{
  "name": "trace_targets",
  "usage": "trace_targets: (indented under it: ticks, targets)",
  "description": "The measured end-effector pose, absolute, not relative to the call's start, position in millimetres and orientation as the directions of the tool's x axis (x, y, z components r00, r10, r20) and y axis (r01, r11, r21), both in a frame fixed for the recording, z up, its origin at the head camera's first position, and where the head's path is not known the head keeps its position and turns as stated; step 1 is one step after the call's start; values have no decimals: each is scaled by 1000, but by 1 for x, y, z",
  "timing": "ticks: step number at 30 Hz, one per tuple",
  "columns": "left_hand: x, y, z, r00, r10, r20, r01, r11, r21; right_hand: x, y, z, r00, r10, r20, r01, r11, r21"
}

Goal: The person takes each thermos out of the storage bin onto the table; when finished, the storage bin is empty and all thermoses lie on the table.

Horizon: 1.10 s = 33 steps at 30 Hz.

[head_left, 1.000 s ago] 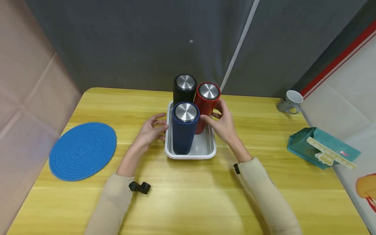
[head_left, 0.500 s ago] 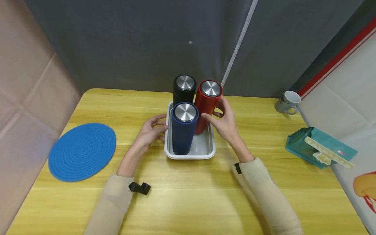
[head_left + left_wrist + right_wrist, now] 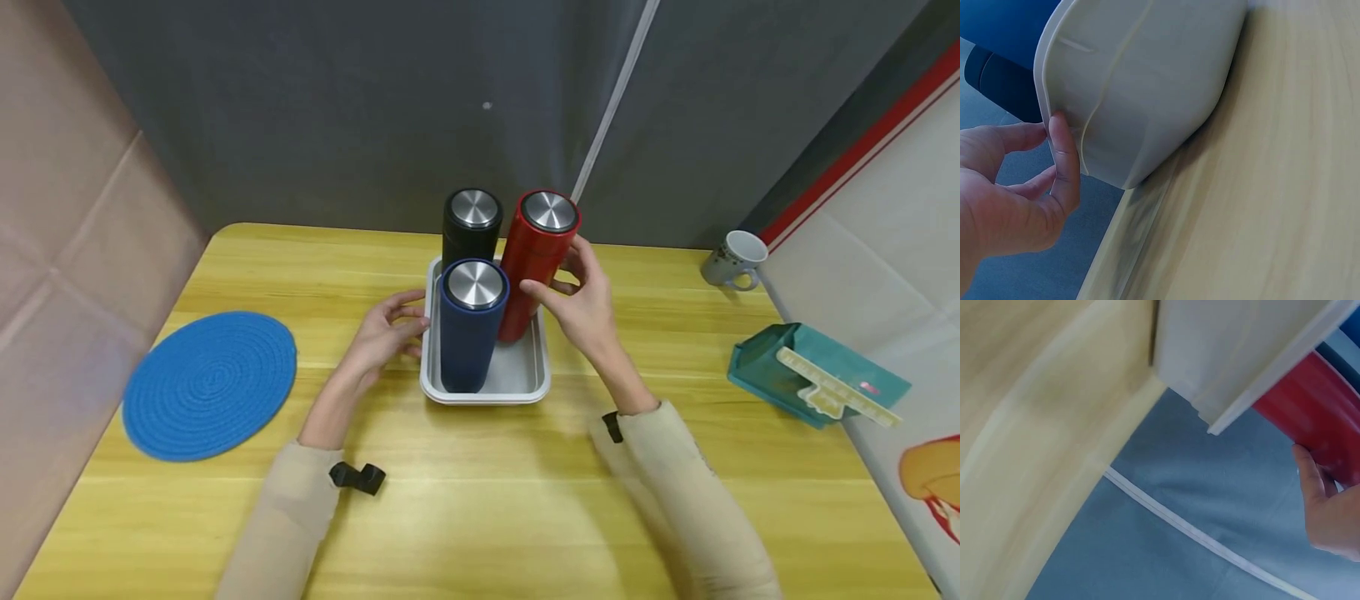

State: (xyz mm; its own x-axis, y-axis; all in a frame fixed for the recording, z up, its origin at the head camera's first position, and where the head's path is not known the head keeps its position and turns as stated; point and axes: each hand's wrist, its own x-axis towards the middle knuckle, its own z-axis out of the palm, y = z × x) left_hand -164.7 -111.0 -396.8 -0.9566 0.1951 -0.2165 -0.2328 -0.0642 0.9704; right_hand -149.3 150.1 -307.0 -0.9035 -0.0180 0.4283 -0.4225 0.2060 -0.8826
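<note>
A light grey tray [image 3: 519, 385] holds three tall vacuum flasks with steel-topped lids. The navy blue flask [image 3: 472, 350] stands in front, the black flask [image 3: 467, 240] behind it. My left hand [image 3: 381, 335] pinches the tray's left rim; in the left wrist view the thumb and fingers of the left hand [image 3: 1029, 200] close on the rim of the tray wall [image 3: 1154, 87]. My right hand [image 3: 588, 310] grips the red flask [image 3: 531, 260], which leans to the right with its lower end inside the tray. The right wrist view shows fingers of the right hand [image 3: 1335, 515] against the red flask [image 3: 1319, 419].
A round blue woven placemat [image 3: 213, 383] lies on the wooden table [image 3: 465, 500] at left. A patterned mug [image 3: 729, 262] stands at the back right, with a teal bag [image 3: 795, 367] closed by a cream clip [image 3: 832, 387] in front of it. A dark grey panel [image 3: 337, 125] rises behind.
The red flask's top has moved right and slightly up with my right hand, increasing its lean and widening the gap to the black flask. My left hand stays at the tray rim.
</note>
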Motion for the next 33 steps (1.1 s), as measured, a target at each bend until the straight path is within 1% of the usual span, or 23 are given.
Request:
trace_targets:
  ticks: [6, 11, 14, 21, 29, 33]
  targets:
    - [-165, -110, -397, -957, 203, -206, -225, -75, 972, -151, 155, -299, -880, 2, 475, -467, 182, -865]
    - [-165, -110, -397, -957, 205, -208, -227, -75, 971, -162, 162, -302, -864, -11, 503, -494, 203, -845]
    - [-165, -110, -397, -955, 208, -210, -230, -78, 970, -168, 165, -303, -845, -22, 535, -527, 211, -823]
    - [-164, -111, -396, -955, 208, -210, -230, -81, 970, -154, 155, -270, -833, -27, 553, -546, 208, -812]
    - [-164, -112, -396, -955, 205, -215, -236, -85, 968, -152, 159, -260, -822, -10, 570, -548, 286, -786]
    - [-164, -113, -396, -955, 205, -213, -233, -81, 969, -152, 164, -260, -815, 14, 580, -551, 292, -782]
